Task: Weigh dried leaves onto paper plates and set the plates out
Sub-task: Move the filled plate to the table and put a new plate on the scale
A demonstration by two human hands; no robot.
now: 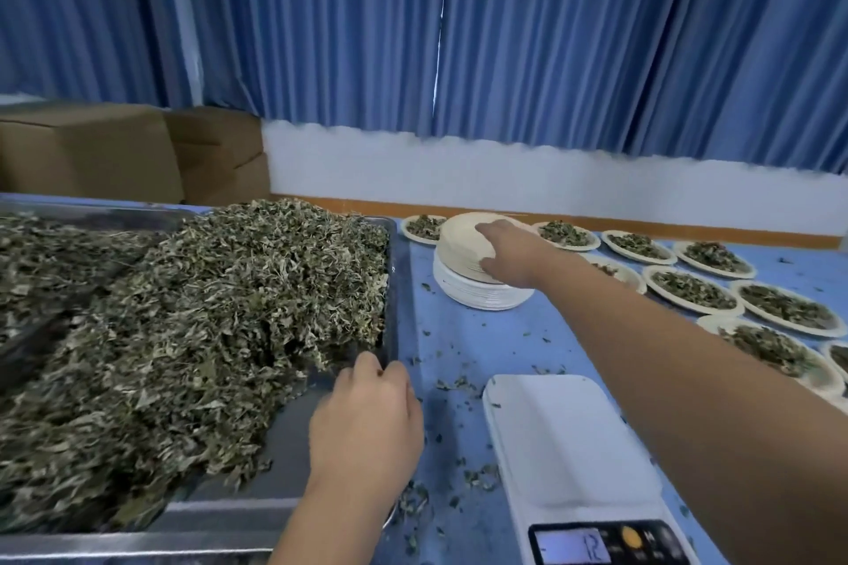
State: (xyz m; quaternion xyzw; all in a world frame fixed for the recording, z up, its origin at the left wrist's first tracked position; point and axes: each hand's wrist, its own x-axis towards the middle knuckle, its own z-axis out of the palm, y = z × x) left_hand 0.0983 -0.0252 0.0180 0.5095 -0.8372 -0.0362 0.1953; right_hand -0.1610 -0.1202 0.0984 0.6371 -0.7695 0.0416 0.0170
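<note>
Fingertips of left grip (367, 422) hidden: fingers curl down past the knuckles at the metal tray's (284, 463) right rim, so can't tell whether it pinches anything. Right grip (504, 252) lies spread on the domed top of the paper plate stack (463, 243), thumb against the stack's near side; palm underside not visible. Right forearm covers part of one filled plate just right of that grip. Frame's right edge cuts off the last plate; the bottom edge clips the scale's (564, 440) display, reading looks like 12, blurry. Dried leaves (229, 312) are grey-green, crumpled and heaped, directly left of and beyond the left grip, filling most of the tray; the tray's far-left part is blurred. Loose scraps litter the blue tabletop (459, 335) between the two grips. The scale sits just right of the left grip, white platform almost bare. Counts: one stack of empty plates, tan on top, white below; filled plates (706, 311) at least nine, one left of the right grip, the rest to its right; one scale; two cardboard boxes (92, 151) far beyond the left grip.
</note>
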